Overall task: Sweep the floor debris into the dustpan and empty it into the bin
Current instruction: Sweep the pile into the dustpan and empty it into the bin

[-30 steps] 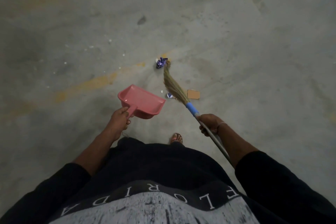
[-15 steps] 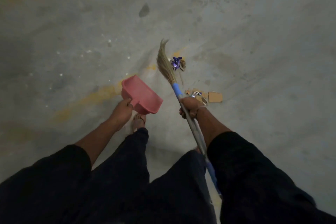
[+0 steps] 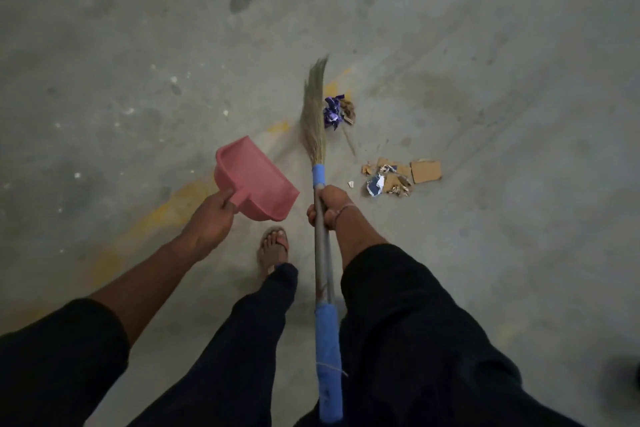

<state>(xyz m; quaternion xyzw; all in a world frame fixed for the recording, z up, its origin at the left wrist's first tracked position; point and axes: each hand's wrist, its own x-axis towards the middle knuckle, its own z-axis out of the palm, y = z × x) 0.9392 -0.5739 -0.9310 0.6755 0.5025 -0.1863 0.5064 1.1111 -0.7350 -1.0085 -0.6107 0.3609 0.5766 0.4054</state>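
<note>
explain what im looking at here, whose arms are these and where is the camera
No machine here: a person wears a camera on the head, looking down at their own arms, legs and a sandalled foot. The left hand grips the handle of a pink dustpan, which looks empty. The right hand grips a broom by its grey shaft, bristles pointing away. On the concrete floor, right of the bristles, lie a purple wrapper and, nearer, torn cardboard scraps. No bin is in view.

Dustpan (image 3: 254, 178) lies left of the broom (image 3: 314, 121) (debris (image 3: 401, 175) right, on the floor (image 3: 502, 80)).
</note>
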